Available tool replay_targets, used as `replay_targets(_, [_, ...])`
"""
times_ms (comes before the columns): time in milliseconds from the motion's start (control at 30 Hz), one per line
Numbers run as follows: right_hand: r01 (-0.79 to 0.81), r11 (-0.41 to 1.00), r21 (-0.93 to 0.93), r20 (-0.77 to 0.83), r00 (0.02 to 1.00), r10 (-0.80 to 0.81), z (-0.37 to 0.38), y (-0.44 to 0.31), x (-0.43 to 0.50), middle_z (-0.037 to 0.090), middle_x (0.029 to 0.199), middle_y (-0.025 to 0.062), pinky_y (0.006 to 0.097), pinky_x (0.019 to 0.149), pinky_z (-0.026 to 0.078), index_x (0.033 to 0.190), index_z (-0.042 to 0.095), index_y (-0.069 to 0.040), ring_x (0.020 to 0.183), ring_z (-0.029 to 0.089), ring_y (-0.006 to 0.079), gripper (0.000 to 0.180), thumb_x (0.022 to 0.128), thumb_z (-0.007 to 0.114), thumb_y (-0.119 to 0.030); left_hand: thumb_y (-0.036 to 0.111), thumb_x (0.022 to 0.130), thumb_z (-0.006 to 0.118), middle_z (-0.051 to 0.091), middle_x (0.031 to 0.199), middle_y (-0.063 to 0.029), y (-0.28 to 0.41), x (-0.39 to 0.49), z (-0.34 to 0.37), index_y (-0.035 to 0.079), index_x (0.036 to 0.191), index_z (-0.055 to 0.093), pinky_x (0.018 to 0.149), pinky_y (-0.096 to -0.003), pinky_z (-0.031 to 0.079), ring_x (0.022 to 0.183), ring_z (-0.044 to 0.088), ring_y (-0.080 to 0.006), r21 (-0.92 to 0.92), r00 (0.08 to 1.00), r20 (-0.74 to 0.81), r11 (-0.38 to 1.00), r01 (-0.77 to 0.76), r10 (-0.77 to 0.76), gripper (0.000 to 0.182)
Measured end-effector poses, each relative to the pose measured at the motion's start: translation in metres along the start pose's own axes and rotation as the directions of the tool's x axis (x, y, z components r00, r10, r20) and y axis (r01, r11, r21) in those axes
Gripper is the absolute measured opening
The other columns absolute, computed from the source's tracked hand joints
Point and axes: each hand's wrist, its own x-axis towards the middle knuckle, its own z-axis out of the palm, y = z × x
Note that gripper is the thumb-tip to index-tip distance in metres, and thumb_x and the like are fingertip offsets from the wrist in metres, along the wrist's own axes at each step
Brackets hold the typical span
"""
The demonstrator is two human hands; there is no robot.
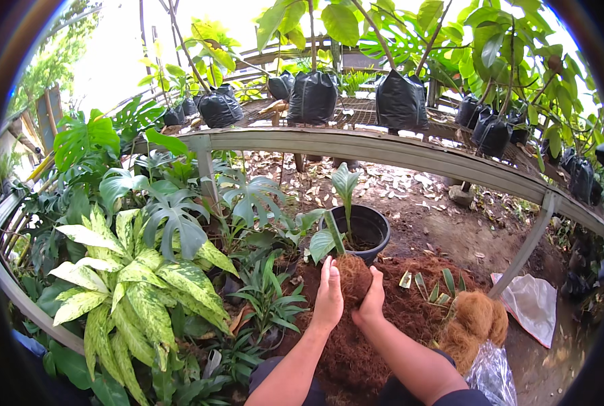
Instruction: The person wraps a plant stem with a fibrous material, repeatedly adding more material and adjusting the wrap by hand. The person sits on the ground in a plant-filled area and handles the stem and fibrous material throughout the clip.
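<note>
Between my palms is a brown ball of coconut fibre [353, 279], low over the heap of reddish-brown coir [353, 350]. My left hand [330, 297] presses its left side with the fingers straight. My right hand [370, 299] cups its right and lower side. A flat green leaf cutting [334, 232] sticks up from the top of the ball. Just beyond stands a round black plastic pot [383, 236], partly hidden by the ball, with a young leafy plant [347, 190] rising from it.
Cut leaf pieces [434, 292] lie on the coir at right. Near them are a bundle of coconut fibre [474, 322], clear plastic [492, 373] and a white sack [528, 307]. Variegated dieffenbachia [134, 274] crowds the left. A raised bench [332, 137] bears several black grow bags [312, 99].
</note>
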Motion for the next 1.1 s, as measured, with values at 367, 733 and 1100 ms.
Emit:
replay_targets(367, [0.519,0.482,-0.706,0.403,0.854,-0.328,0.015,0.008,-0.023,0.066,0.128,0.0151,0.0363,0.112,0.040,0.129,0.061,0.007,0.124,0.058,0.0230,0.042,0.107,0.046,-0.025,0.059,0.106,0.039,0.064,0.129,-0.0125,-0.011,0.011,-0.003,0.002,0.132,0.059,0.105,-0.0396,0.049,0.119,0.062,-0.0243,-0.711,0.871,-0.190,0.675,0.197,-0.453,0.066])
replay_targets(733, [0.774,0.418,-0.476,0.576,0.633,-0.517,0.016,0.004,-0.028,0.067,0.132,0.0212,0.0420,0.114,0.040,0.126,0.065,0.008,0.127,0.061,0.0326,0.045,0.097,0.047,-0.021,0.047,0.102,0.042,0.069,0.123,-0.0087,-0.009,0.002,0.002,0.008,0.126,0.064,0.100,-0.0418,0.053,0.110,0.067,-0.0263,-0.792,0.876,-0.103,0.572,0.214,-0.471,0.050])
replay_targets(1100, [0.749,0.380,-0.542,0.597,0.662,-0.454,0.018,-0.008,-0.036,0.064,0.137,0.0241,0.0440,0.116,0.038,0.135,0.062,0.006,0.134,0.057,0.0353,0.046,0.096,0.051,-0.014,0.065,0.101,0.036,0.066,0.130,-0.0110,0.008,-0.004,0.006,0.009,0.134,0.060,0.104,-0.0449,0.050,0.117,0.065,-0.0296,-0.789,0.881,-0.016,0.547,0.279,-0.472,0.069])
